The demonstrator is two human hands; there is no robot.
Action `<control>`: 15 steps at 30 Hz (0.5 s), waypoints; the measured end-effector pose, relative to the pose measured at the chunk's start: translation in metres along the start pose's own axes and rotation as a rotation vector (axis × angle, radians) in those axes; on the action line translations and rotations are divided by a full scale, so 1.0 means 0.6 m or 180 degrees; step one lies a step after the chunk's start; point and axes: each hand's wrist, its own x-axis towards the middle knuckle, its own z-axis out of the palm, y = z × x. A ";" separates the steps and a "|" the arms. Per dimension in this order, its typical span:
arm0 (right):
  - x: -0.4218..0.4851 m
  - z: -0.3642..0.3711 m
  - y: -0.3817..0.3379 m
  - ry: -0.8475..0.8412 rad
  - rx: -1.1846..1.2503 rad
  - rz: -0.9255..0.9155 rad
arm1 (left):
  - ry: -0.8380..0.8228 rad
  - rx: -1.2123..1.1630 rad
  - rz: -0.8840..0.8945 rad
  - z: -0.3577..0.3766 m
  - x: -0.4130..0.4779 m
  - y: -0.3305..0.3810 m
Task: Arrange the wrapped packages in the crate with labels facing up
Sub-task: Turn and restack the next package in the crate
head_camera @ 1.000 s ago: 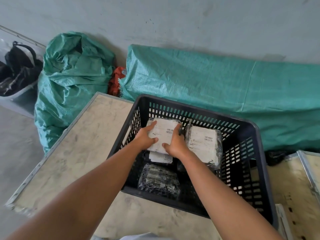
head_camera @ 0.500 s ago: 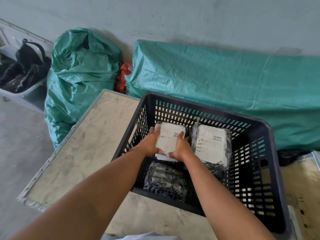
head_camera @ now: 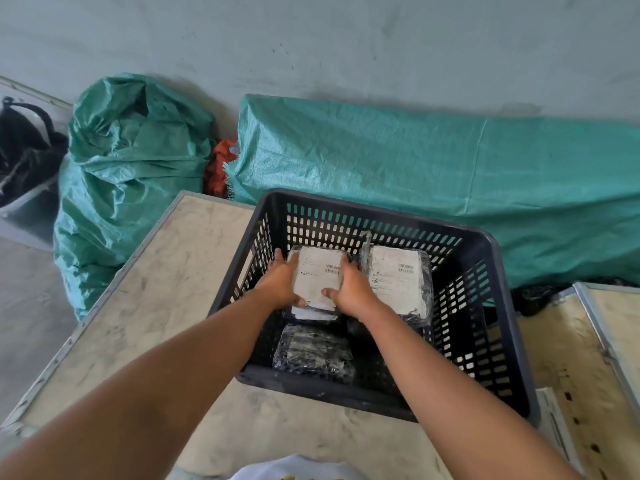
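Note:
A dark slotted plastic crate [head_camera: 498, 306] stands on a worn tabletop. Both hands reach inside it and grip one wrapped package [head_camera: 318, 275] with its white label up, at the crate's back left. My left hand [head_camera: 280, 285] holds its left edge and my right hand [head_camera: 349, 289] its right edge. It lies on top of another labelled package whose edge shows below. To the right, a second label-up package [head_camera: 398, 278] lies flat. Near the front wall sits a dark wrapped package [head_camera: 313, 353] with no label showing.
The table [head_camera: 166, 296] has a metal rim and drops off at the left. Green woven sacks [head_camera: 131, 181] and a long green-covered bundle [head_camera: 433, 168] lie behind it by the wall. Another table edge [head_camera: 602, 327] is at the right. A bin of dark items [head_camera: 24, 157] is far left.
Both hands stayed on the labelled package at the crate's back left, shifting it slightly so more of the label and its barcodes show. The camera view moved a little.

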 end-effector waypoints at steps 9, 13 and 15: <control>-0.087 -0.059 0.074 -0.0715 0.1031 -0.0356 | -0.0661 0.0177 0.0858 -0.051 -0.065 0.022; -0.095 -0.028 0.093 -0.1700 0.0632 -0.0214 | -0.1559 0.0093 0.0820 -0.027 -0.088 -0.001; -0.094 -0.020 0.092 -0.2139 0.0104 -0.0419 | -0.1934 0.0244 0.0726 -0.022 -0.090 -0.008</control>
